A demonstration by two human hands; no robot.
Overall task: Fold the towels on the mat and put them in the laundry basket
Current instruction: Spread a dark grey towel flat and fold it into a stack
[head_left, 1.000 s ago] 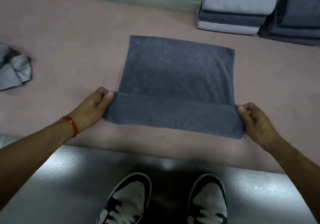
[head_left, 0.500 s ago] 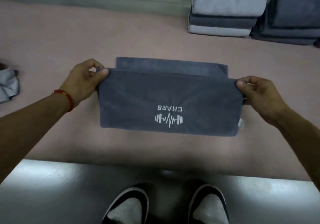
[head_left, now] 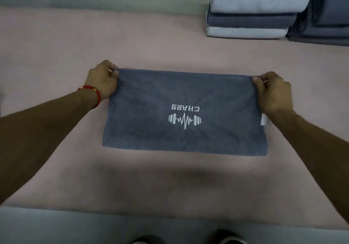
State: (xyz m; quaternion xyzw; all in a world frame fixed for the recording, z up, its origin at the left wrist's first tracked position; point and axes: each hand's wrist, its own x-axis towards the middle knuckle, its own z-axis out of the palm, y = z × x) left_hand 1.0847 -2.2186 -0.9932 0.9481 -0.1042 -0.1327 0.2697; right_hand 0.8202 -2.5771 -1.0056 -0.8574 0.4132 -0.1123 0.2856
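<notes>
Pinched far corners of folded grey towel with left hand and right hand, flat on pink mat.

Towel stacks cut off top and right; shoes cropped at bottom edge.
</notes>
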